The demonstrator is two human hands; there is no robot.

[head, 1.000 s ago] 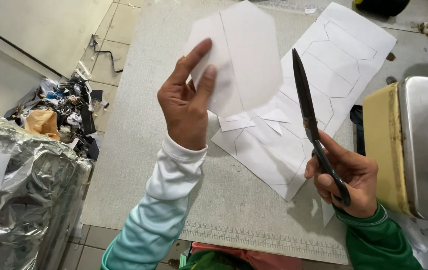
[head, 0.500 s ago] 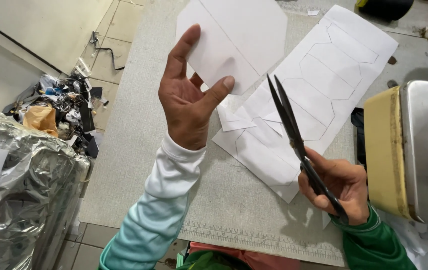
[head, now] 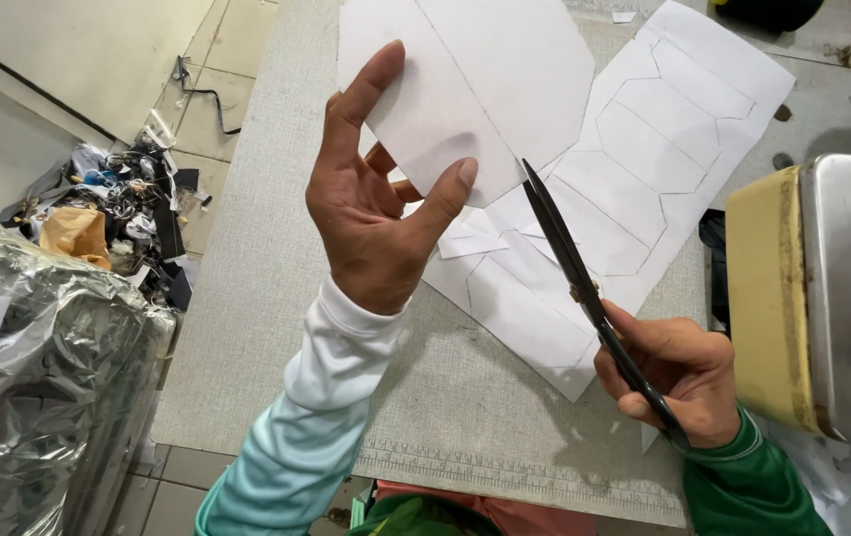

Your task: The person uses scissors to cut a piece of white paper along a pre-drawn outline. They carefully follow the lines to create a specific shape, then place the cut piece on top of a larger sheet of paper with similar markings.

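Cutting paper point(head: 475, 89) held above the mat's point(head: 277, 258) far edge.
My left hand point(head: 376, 223) pinches it; right hand point(head: 679, 372) grips nearly closed scissors point(head: 584, 288). I'd follow the pencil line, feeding steadily.

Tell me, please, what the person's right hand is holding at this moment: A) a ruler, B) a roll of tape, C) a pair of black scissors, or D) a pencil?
C: the right hand grips the handles of long black scissors, whose blades point up toward the white paper piece held in the left hand.
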